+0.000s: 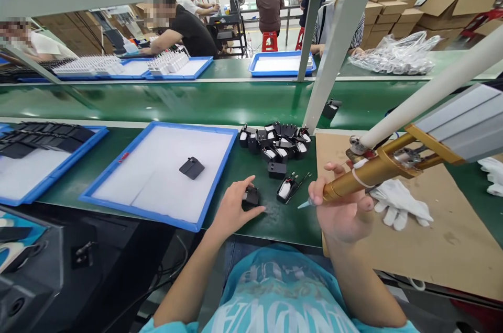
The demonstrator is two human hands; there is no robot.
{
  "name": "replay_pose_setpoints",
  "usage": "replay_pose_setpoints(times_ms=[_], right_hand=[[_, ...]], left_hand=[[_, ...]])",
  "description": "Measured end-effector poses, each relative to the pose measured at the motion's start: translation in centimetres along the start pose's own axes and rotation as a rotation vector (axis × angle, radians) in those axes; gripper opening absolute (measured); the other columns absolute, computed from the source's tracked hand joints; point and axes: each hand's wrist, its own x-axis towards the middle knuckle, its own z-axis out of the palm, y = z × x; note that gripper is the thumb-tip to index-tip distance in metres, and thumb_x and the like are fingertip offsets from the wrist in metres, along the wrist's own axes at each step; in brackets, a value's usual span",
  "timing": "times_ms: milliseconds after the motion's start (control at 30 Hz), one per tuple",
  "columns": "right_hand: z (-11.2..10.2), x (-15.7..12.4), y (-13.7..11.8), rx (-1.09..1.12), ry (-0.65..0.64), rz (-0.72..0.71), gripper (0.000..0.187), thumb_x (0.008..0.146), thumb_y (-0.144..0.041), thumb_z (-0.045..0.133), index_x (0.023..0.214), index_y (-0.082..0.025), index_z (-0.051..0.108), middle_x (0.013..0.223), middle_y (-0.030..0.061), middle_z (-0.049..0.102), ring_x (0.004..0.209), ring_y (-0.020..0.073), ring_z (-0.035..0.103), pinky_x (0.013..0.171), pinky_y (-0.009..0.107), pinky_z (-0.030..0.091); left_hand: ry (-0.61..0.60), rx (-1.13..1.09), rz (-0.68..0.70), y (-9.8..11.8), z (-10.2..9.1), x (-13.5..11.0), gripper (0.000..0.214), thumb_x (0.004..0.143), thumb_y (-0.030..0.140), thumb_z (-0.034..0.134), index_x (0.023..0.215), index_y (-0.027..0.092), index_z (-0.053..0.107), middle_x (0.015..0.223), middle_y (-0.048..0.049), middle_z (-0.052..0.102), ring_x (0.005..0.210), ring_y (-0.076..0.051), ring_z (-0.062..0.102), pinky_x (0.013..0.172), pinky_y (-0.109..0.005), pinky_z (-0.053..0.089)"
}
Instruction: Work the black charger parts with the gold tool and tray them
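My left hand (234,208) is curled around a small black charger housing (251,197) on the green bench, thumb along its near side and forefinger at its far side. In my right hand (343,212) is the front end of a gold dispensing gun (353,181), gripped by thumb and forefinger with the other fingers loose. Its teal nozzle tip (304,204) points left, toward the bench and apart from the housing. Between the hands lies an open charger housing (286,190) with white inside and metal pins. Just behind it sits another black housing (277,169).
Several open housings are piled (275,142) at the back. A blue-rimmed tray (157,220) on the left holds one black charger (192,167); a fuller tray (29,197) stands beyond. White gloves (401,202) lie on cardboard (424,249). A slanting white rod (432,84) crosses the right.
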Motion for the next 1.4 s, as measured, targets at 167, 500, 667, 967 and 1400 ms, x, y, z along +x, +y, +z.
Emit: replay_pose_setpoints(times_ms=[167,500,667,967,1400], right_hand=[[0.7,0.0,0.2,0.012,-0.01,0.02,0.038,0.079,-0.056,0.061,0.109,-0.031,0.056,0.107,0.0011,0.058,0.047,0.009,0.054,0.046,0.03,0.041],[2.8,0.2,0.9,0.043,-0.017,0.077,0.043,0.081,-0.059,0.06,0.113,-0.03,0.058,0.101,0.0005,0.061,0.044,0.0071,0.054,0.04,0.027,0.043],[4.2,0.3,1.7,0.078,-0.03,0.079,0.047,0.08,-0.062,0.06,0.113,-0.029,0.056,0.099,0.0004,0.062,0.042,0.0065,0.053,0.039,0.025,0.043],[6.1,0.7,2.8,0.1,-0.04,0.074,0.05,0.077,-0.064,0.061,0.11,-0.027,0.058,0.097,0.0005,0.062,0.041,0.0054,0.053,0.038,0.023,0.042],[5.7,0.6,2.8,0.09,-0.064,0.016,0.034,0.083,-0.057,0.058,0.094,-0.025,0.054,0.101,-0.0004,0.061,0.041,0.0047,0.054,0.038,0.023,0.039]], left_hand=[[0.104,-0.253,-0.117,-0.7,1.4,0.6,0.048,0.092,0.039,0.057,0.136,0.027,0.045,0.11,-0.0059,0.069,0.1,-0.02,0.065,0.09,-0.037,0.051],[0.1,-0.37,-0.138,-3.4,0.7,-0.4,0.026,0.089,0.04,0.061,0.107,0.023,0.07,0.126,-0.0074,0.066,0.118,-0.024,0.061,0.102,-0.039,0.049],[-0.015,-0.149,-0.066,-3.2,0.5,-0.8,0.045,0.082,0.037,0.071,0.123,0.025,0.058,0.125,-0.0053,0.066,0.114,-0.023,0.063,0.097,-0.036,0.052],[0.204,0.059,0.054,0.5,1.7,-1.9,0.037,0.082,0.04,0.069,0.113,0.022,0.057,0.097,-0.0031,0.074,0.074,-0.016,0.071,0.065,-0.025,0.055],[0.346,0.18,0.224,3.1,0.7,-2.0,0.035,0.081,0.031,0.07,0.112,0.02,0.057,0.094,-0.0031,0.075,0.073,-0.016,0.072,0.065,-0.023,0.055]])
